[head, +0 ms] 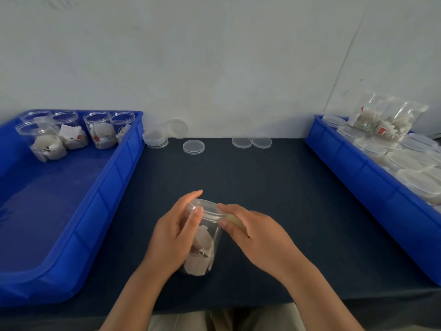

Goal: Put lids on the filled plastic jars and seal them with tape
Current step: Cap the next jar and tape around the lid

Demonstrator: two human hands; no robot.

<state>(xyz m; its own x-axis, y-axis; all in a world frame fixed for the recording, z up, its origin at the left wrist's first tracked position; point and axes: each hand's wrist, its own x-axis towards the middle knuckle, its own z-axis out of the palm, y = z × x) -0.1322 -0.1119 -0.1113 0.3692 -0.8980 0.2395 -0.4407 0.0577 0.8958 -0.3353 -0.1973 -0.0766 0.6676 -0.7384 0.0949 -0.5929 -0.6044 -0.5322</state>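
Observation:
A clear plastic jar [202, 249] filled with pale sachets stands on the dark table near the front edge, with a clear lid [206, 209] on its top. My left hand [171, 235] wraps around the jar's left side, thumb lying up against the lid's rim. My right hand [253, 232] touches the lid's right edge with forefinger and thumb, and a strip of clear yellowish tape [235, 219] runs under its fingers at the rim. Whether the tape sticks to the jar cannot be told.
A blue bin [100, 187] at the left holds several open filled jars [71, 134] at its far end. A blue bin [362, 177] at the right holds several lidded jars and bagged sachets [386, 118]. Loose clear lids [193, 146] lie along the table's back edge by the wall.

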